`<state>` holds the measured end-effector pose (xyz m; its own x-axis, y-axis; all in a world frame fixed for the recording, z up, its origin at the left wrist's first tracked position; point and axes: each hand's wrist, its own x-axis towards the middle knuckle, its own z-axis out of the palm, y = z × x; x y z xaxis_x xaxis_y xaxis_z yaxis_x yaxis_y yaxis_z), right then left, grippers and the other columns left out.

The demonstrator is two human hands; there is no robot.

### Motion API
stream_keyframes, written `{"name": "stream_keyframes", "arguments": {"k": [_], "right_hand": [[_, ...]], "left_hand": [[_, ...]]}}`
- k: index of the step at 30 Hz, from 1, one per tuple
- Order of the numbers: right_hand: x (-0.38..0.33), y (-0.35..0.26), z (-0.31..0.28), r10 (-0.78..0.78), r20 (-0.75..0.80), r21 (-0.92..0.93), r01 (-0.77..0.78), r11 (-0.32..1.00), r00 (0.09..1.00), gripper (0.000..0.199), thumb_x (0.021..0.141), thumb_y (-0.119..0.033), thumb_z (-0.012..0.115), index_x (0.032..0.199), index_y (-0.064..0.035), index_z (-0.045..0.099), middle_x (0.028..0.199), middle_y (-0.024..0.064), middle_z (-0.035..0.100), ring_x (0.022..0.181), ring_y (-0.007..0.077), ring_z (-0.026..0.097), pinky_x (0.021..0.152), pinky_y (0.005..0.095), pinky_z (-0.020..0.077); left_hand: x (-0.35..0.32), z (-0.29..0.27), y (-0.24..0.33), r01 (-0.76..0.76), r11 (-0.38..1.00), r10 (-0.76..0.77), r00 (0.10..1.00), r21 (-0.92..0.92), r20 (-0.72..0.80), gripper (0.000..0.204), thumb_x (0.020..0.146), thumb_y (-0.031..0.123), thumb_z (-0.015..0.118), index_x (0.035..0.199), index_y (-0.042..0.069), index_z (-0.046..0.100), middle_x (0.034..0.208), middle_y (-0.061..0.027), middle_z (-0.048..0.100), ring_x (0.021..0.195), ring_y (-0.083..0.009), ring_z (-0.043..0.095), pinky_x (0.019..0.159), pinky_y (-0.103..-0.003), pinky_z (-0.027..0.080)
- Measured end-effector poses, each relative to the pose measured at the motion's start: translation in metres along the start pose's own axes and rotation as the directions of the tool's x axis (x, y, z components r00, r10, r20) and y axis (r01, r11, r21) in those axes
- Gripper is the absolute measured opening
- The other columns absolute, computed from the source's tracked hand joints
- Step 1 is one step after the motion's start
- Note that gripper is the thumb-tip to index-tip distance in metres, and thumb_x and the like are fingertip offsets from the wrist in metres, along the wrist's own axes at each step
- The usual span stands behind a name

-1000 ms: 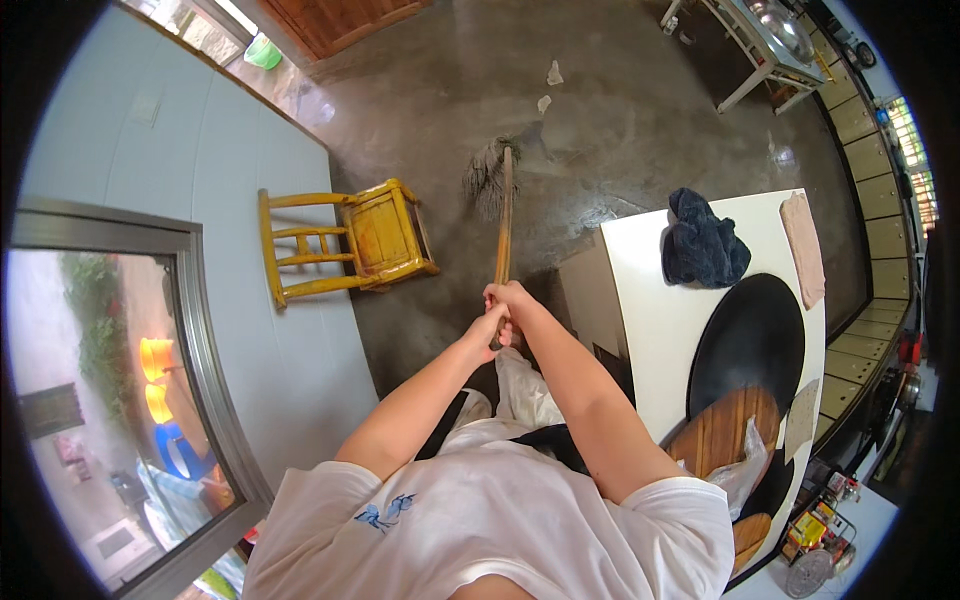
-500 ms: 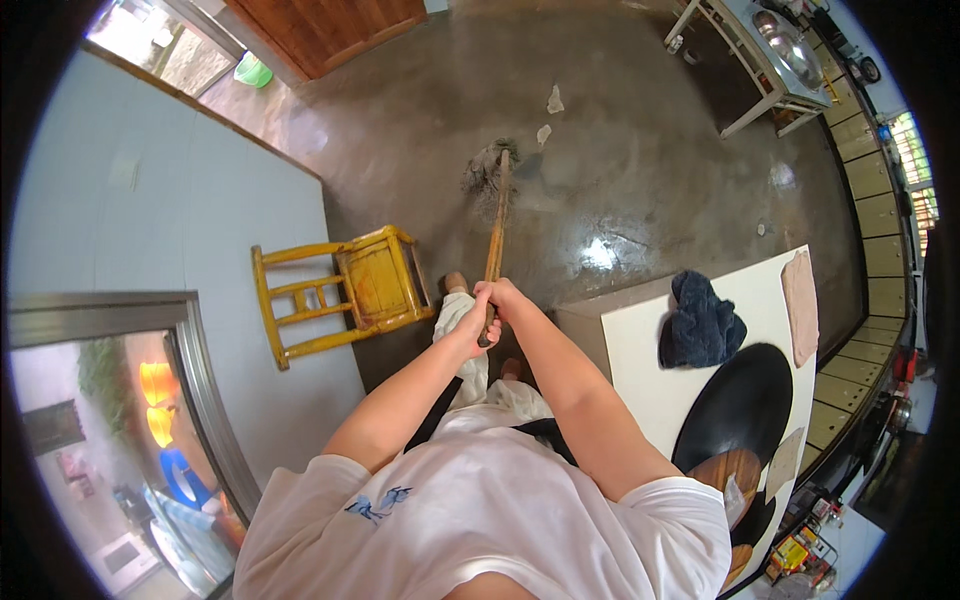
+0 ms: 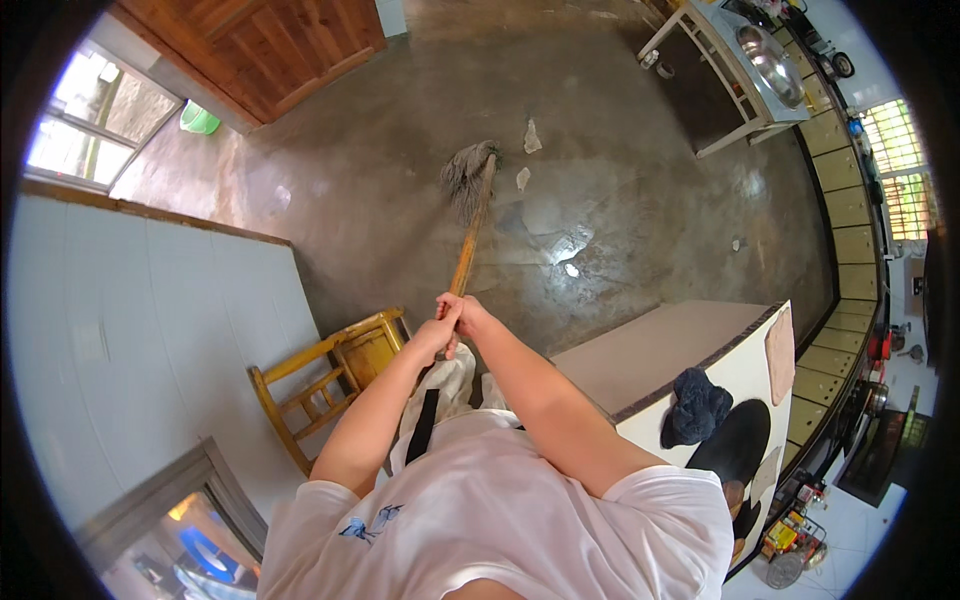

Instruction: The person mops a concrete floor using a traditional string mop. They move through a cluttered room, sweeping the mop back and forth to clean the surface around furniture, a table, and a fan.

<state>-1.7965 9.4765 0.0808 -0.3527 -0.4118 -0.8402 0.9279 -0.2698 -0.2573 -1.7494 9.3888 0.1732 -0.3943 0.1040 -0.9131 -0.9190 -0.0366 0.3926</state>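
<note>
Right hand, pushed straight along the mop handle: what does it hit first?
Right hand would slide up the mop handle to the mop head on the floor. Nothing else shows in that line, though depth is unclear.

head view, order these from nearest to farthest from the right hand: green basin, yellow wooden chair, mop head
1. yellow wooden chair, just left of and below the right hand on the handle
2. mop head, out ahead on the floor
3. green basin, far upper left by the wooden door

wooden mop handle [image 3: 468, 250], glossy, probably concrete floor [image 3: 620, 180]
</note>
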Motion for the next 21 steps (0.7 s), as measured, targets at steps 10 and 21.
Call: {"name": "stream_keyframes", "arguments": {"k": [10, 21], "right_hand": [[0.077, -0.129, 0.104, -0.051, 0.062, 0.167, 0.040, 0.985, 0.997, 0.016, 0.076, -0.010, 0.060, 0.067, 0.0003, 0.052, 0.063, 0.0094, 0.053, 0.059, 0.0202, 0.053, 0.057, 0.0321, 0.0462], [0.183, -0.343, 0.148, -0.006, -0.072, 0.117, 0.014, 0.993, 0.997, 0.011, 0.069, -0.005, 0.058, 0.066, 0.0027, 0.051, 0.065, 0.0128, 0.054, 0.058, 0.0229, 0.054, 0.053, 0.0343, 0.0455]], "left_hand": [[0.040, -0.095, 0.171, 0.042, 0.983, -0.042, 0.999, 0.176, -0.004, 0.058, 0.079, 0.065, 0.043, 0.063, 0.009, 0.039, 0.053, -0.0029, 0.042, 0.040, -0.0126, 0.041, 0.040, -0.026, 0.034], [0.136, -0.122, 0.399, 0.114, 0.992, -0.119, 0.987, 0.054, 0.106, 0.057, 0.076, 0.065, 0.049, 0.070, 0.008, 0.041, 0.058, -0.0012, 0.042, 0.041, -0.0072, 0.037, 0.036, -0.019, 0.030]]}}
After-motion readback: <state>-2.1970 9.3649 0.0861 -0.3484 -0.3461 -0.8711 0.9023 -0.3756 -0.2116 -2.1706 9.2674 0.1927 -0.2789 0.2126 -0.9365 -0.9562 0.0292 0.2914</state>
